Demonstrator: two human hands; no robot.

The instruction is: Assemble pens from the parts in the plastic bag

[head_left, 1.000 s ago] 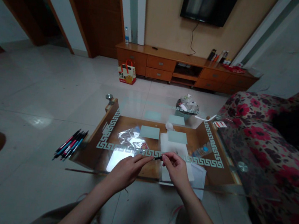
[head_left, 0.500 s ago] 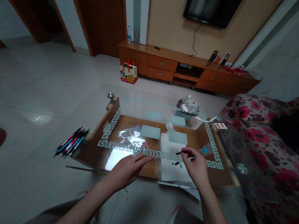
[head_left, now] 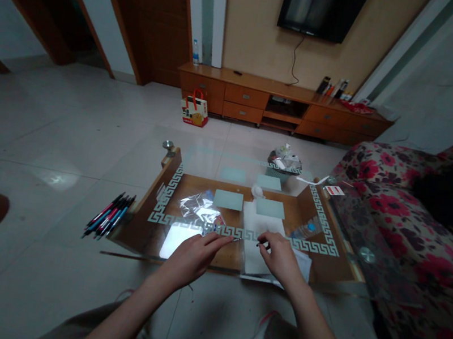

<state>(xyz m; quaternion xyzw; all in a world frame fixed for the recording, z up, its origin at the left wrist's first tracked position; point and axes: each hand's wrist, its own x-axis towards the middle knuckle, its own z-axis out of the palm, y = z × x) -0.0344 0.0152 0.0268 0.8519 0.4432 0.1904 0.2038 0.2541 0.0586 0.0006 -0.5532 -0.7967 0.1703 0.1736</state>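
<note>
My left hand (head_left: 198, 254) is closed over the near part of the glass table (head_left: 192, 247), with a small thin silvery piece (head_left: 236, 239) at its fingertips. My right hand (head_left: 279, 255) is closed in a pinch just to the right. A small black piece (head_left: 258, 244), too small to name surely, pokes out from its fingers. Below the right hand, white paper (head_left: 254, 263) shows through the glass. A pile of pens (head_left: 109, 217) in black, red and blue lies at the table's left end.
Clear plastic wrapping (head_left: 199, 206) and a bottle with a blue cap (head_left: 306, 230) show at the table. Beyond it stand a filled waste basket (head_left: 283, 164), a paper bag (head_left: 194, 110) and a low cabinet (head_left: 244, 97). A flowered sofa (head_left: 396, 185) is on the right.
My right hand has moved left and slightly nearer, toward my left hand, with the black piece. It now covers where small black bits lay on the glass. My left hand has stayed put.
</note>
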